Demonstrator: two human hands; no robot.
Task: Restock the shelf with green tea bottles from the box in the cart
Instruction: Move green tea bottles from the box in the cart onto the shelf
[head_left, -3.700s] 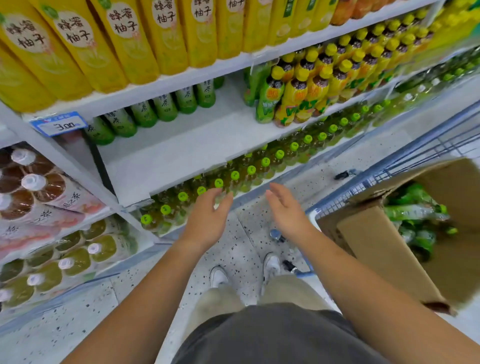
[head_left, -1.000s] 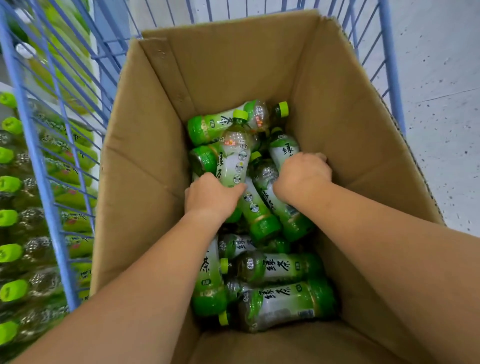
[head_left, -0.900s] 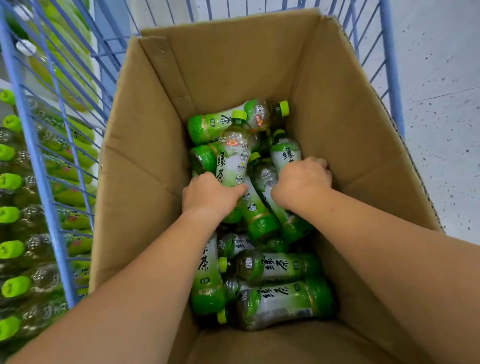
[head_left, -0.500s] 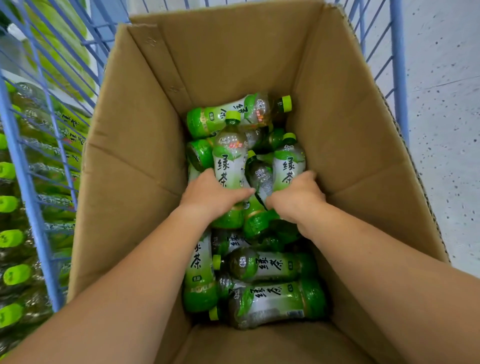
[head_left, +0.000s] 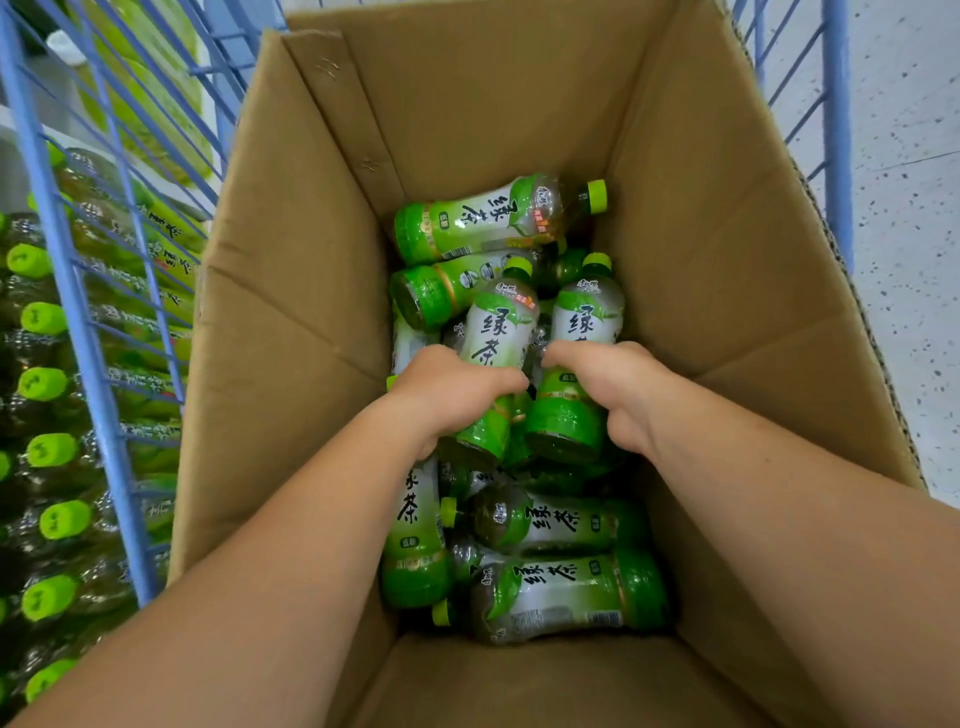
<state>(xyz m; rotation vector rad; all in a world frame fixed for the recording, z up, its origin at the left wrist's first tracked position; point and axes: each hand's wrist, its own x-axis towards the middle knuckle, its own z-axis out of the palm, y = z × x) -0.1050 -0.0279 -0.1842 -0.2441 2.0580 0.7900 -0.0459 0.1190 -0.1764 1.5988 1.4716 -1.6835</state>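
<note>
Shelf bottles (head_left: 47, 384): rows of lime caps, seen through the bars.
Cart (head_left: 78, 312): blue wire, thin straight rods.
Box (head_left: 291, 364): creased plain cardboard, flaps up, inside the cart.
Left hand (head_left: 452, 389): fingers curled round a bottle (head_left: 498, 327) with a glossy green-and-white wrap.
Right hand (head_left: 618, 384): wrapped likewise round a second bottle (head_left: 587, 322), just beside the first.
Pile (head_left: 566, 597): waisted plastic bottles lying crosswise in the box.
Floor (head_left: 909, 208): pale, speckled.

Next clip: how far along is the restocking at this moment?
Mid-job, it seems. Done: the cardboard box holds only a loose pile at its bottom, so some stock may already be out. In hand: the left hand grips one green tea bottle, the right hand grips a second bottle. Left: shelving both, then the remaining bottles lying in the box.
</note>
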